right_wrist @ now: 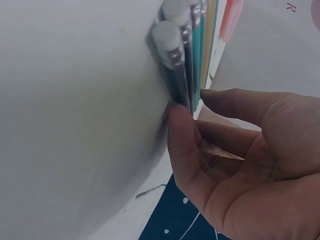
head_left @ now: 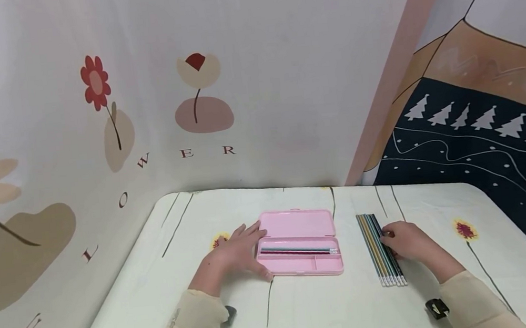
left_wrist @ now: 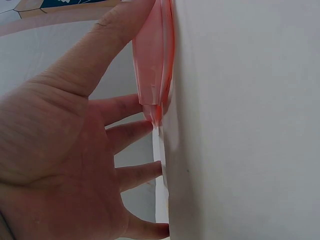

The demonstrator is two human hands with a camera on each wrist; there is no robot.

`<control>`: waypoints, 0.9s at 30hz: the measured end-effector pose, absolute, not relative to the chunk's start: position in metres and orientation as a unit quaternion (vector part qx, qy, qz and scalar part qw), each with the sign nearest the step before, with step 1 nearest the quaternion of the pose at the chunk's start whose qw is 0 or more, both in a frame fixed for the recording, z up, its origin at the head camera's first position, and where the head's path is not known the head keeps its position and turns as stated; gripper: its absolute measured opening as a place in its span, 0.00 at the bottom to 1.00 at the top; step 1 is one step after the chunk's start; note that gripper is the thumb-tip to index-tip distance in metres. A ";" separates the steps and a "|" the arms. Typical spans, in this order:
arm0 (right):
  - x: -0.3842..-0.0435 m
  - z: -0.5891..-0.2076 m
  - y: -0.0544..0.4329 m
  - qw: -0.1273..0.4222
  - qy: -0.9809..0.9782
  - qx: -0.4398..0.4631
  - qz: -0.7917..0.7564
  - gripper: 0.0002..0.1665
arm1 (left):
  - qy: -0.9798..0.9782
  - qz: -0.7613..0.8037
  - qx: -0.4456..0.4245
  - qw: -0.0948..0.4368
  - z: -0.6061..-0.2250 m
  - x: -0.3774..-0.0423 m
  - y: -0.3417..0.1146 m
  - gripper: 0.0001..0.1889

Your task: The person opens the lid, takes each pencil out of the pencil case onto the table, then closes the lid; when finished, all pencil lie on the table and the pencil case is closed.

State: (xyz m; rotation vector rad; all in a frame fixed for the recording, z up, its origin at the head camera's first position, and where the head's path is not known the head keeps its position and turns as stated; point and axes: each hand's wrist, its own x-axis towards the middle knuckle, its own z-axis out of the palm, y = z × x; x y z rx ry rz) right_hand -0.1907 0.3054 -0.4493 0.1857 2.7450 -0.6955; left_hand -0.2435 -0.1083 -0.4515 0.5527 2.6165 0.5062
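Observation:
A pink pencil case (head_left: 297, 224) lies open on the table, its lid folded back. A few pencils (head_left: 295, 253), teal and dark red, lie in its long compartment; the smaller front compartments hold nothing. My left hand (head_left: 239, 251) rests at the case's left end with fingers spread, the thumb at the near corner and fingertips by the hinge side. Right of the case, several pencils (head_left: 377, 248) lie side by side, eraser ends towards me. At the right edge of that row, my right hand (head_left: 407, 242) pinches a dark pencil (right_wrist: 181, 82) between thumb and finger.
A pale cloth (head_left: 325, 311) with printed flowers and stems covers the table. Behind it hangs a white curtain (head_left: 283, 77) with flower prints, and at the right a dark cloth (head_left: 471, 154) with printed trees. Each wrist carries a small dark device (head_left: 436, 308).

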 end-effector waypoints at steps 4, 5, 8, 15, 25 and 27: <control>-0.191 -0.445 0.303 0.150 0.960 0.061 -0.228 0.26 | 0.940 0.183 0.199 0.209 -0.451 -0.243 -0.108 0.62; -0.192 -0.444 0.303 0.150 0.962 0.059 -0.221 0.26 | 0.940 0.182 0.199 0.209 -0.450 -0.243 -0.108 0.62; -0.194 -0.438 0.300 0.144 0.966 0.058 -0.204 0.27 | 0.940 0.183 0.198 0.209 -0.450 -0.243 -0.108 0.62; -0.200 -0.422 0.274 0.097 0.980 0.056 -0.167 0.28 | 0.940 0.181 0.199 0.210 -0.449 -0.243 -0.109 0.62; -0.205 -0.418 0.187 0.079 0.966 -0.079 -0.234 0.13 | 0.943 0.172 0.197 0.207 -0.449 -0.243 -0.108 0.63; -0.207 -0.421 0.171 0.086 0.960 -0.105 -0.244 0.10 | 0.943 0.172 0.195 0.207 -0.449 -0.243 -0.108 0.63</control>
